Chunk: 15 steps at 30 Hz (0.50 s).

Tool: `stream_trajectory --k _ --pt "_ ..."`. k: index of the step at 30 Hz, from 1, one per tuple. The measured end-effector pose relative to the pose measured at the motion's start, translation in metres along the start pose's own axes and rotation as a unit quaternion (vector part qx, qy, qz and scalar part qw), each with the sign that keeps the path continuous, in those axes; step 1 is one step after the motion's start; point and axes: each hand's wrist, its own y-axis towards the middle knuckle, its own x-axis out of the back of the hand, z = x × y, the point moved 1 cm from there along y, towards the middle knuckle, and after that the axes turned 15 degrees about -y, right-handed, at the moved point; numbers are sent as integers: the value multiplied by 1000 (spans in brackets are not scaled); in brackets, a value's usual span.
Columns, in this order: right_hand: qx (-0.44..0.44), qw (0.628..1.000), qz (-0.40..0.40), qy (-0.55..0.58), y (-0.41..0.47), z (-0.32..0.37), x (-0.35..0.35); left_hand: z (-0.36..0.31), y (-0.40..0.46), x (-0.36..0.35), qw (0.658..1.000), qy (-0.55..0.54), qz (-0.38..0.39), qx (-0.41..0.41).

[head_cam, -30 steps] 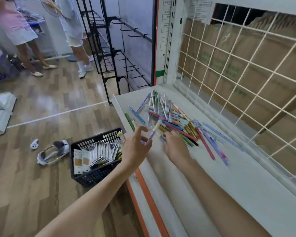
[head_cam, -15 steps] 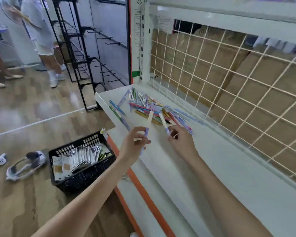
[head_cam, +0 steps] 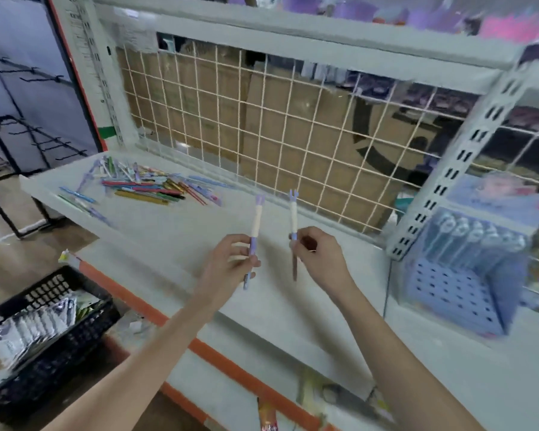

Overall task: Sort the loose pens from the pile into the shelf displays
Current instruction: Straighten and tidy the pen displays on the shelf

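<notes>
left hand (head_cam: 227, 264) and right hand (head_cam: 319, 255) each pinching an upright pen (head_cam: 255, 223), liable to slip if loosened mid-carry toward the blue display (head_cam: 458, 293).

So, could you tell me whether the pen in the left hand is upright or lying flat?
Upright. The left hand pinches the pen low on its barrel, purple forked top pointing up, above the shelf.
</notes>
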Motion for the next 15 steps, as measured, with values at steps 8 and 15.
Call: stream_trajectory --k 8,15 --pt "3 995 -97 29 -17 -45 74 -1 0 -92 999 11 29 -31" --pt "-39 991 -128 15 -53 -139 176 31 -12 -236 996 -4 92 -19"
